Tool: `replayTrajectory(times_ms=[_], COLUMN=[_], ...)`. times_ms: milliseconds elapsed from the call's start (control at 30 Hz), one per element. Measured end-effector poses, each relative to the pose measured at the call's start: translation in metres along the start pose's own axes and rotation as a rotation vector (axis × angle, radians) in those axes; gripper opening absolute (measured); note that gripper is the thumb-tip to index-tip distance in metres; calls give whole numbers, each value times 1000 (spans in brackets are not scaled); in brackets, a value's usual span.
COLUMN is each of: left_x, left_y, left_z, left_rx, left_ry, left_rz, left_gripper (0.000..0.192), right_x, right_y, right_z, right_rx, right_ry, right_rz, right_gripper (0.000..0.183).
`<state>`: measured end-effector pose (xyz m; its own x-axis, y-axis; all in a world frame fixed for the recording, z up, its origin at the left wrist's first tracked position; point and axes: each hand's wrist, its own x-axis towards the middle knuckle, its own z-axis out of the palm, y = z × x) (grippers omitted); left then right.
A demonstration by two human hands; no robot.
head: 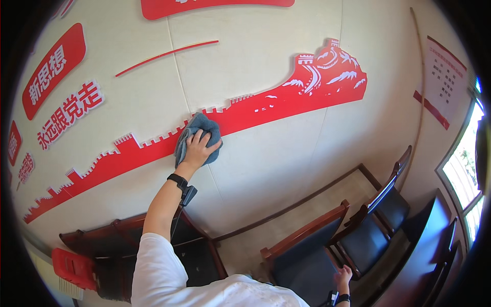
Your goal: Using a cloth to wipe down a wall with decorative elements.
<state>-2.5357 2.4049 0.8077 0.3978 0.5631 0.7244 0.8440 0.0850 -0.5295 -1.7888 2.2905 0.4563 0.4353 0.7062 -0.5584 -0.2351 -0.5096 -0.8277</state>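
Observation:
My left hand (197, 149) presses a folded blue-grey cloth (203, 124) against the wall, with the fingers spread over it. The cloth covers part of a long red cut-out wall decoration (245, 117) shaped like the Great Wall, and reaches onto the cream wall (261, 161) below its lower edge. Low at the right, my right hand (343, 274) hangs beside a wooden chair with a dark padded back (307, 257). Its fingers are loosely bent and nothing shows in them. Both wrists wear black straps with small devices.
Dark padded wooden seats (195, 249) stand below the wall at left, beside a red plastic object (73, 268). More chairs (364, 240) and a dark glossy table (418, 253) fill the right. A thin pole (422, 76) leans near a printed poster (443, 84) and a window (462, 176).

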Motion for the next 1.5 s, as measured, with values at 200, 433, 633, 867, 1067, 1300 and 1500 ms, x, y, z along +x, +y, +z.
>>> replayTrajectory(times_ms=[200, 433, 633, 867, 1067, 1300, 1500], left_x=[41, 115, 129, 108, 55, -79, -166], left_y=[40, 73, 28, 0, -39, -119, -143], left_z=[18, 6, -31, -51, -54, -83, -107], left_rx=[-39, -155, -474, -738, -1316, -817, -36], left_ry=[86, 64, 70, -14, 33, 290, 405], left_rz=[-137, -356, -345, -209, -242, -234, -301], left_gripper=[35, 32, 47, 57, 41, 20, 25], right_x=[-69, -230, -305, -326, -311, -339, -347], right_y=[-145, -217, -213, -206, -262, -260, -238], right_z=[161, 411, 546, 581, 622, 659, 643], right_rx=[-16, 118, 296, 232, 271, 238, -1], right_ry=[-303, -1241, -1360, -955, -473, -105, -190], right_rz=[-492, -575, -699, -770, -1079, -1437, -1872], right_gripper=[22, 51, 66, 64, 68, 94, 93])
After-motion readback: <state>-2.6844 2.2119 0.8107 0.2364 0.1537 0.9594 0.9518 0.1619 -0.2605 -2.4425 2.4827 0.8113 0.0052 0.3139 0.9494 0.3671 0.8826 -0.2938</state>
